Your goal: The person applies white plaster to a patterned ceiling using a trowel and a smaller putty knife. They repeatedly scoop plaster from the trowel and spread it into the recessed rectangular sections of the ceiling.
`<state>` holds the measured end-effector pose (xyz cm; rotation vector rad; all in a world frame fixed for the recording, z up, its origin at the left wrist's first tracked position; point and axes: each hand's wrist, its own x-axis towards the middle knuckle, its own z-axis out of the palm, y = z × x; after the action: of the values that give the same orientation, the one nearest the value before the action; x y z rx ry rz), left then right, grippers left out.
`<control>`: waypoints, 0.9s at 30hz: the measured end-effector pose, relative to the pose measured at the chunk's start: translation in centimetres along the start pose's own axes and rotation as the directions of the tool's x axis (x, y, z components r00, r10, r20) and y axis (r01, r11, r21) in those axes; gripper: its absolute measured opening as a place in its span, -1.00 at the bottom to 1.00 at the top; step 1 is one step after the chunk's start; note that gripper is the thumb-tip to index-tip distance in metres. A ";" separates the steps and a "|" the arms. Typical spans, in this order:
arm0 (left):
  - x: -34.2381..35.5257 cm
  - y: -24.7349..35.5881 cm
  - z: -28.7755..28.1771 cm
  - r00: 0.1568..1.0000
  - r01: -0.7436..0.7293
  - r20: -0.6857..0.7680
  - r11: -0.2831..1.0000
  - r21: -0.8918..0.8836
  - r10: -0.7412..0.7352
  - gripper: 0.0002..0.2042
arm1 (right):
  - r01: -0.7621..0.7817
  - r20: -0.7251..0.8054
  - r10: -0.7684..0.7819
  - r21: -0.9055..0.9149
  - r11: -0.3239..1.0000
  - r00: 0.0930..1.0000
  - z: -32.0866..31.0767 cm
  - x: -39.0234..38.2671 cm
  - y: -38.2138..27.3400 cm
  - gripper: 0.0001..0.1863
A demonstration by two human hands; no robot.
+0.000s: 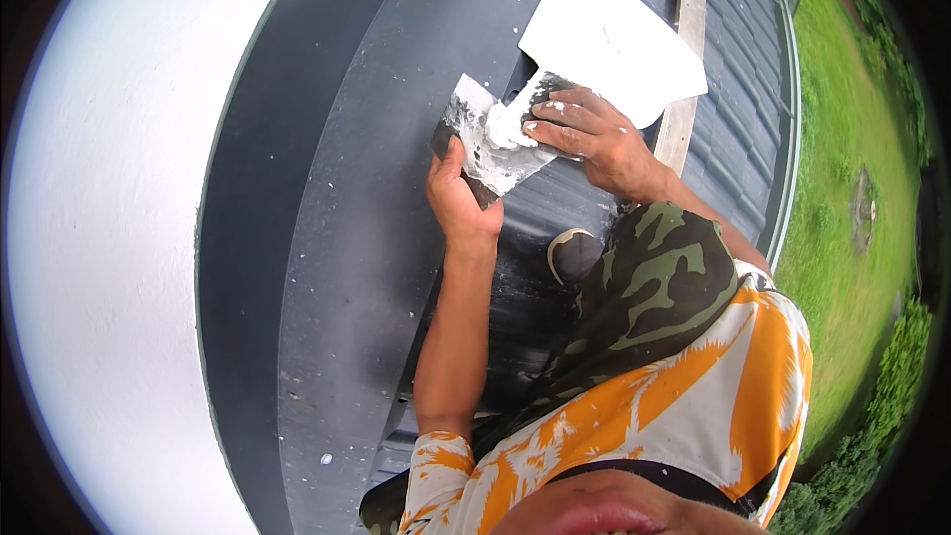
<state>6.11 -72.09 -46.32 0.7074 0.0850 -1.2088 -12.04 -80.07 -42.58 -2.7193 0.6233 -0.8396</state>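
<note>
My left hand [463,196] grips the dark edge of a flat putty scraper [512,170], thumb on top. White putty is smeared over that scraper's grey face. A thick lump of white putty [506,126] sits where the two tools meet. My right hand [594,139] is closed on a second, dark scraper [551,87], its fingers laid over the blade and spotted with white. Its lower edge rests against the lump; the handle, if any, is hidden by the hand.
A bright white sheet-like thing [614,40] lies just beyond my hands, against a wooden batten [684,89]. Dark roof tiles [738,139] slope right to a gutter [790,168], with grass below. A white wall [119,238] rises left beyond dark flashing [347,267]. My shoe [574,256] stands near my knee.
</note>
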 end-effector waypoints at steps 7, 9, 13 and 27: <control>-0.7 -0.4 -0.6 0.988 -0.146 0.060 0.984 0.102 0.140 -0.66 | -0.053 0.002 0.054 -0.202 0.978 0.999 -1.2 -1.5 1.9 -0.56; -0.7 0.2 -0.4 0.974 -0.194 0.129 0.981 0.028 0.189 -0.66 | -0.328 -0.038 0.340 0.180 0.927 0.940 -1.9 -1.1 1.9 -0.66; 0.4 0.4 -0.3 0.931 -0.364 0.062 0.930 0.048 0.361 -0.59 | -0.494 0.318 0.749 0.870 0.013 0.581 -2.8 1.2 -0.5 -0.71; -0.7 1.0 -2.8 0.958 -0.288 0.013 0.950 0.121 0.288 -0.64 | -0.502 0.192 0.936 0.864 -0.019 0.295 -0.5 1.3 7.3 -0.75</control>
<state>7.52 -69.87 -47.76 0.7990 -0.0874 -0.9372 -13.77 -87.11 -43.96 -0.8692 1.2487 -1.0234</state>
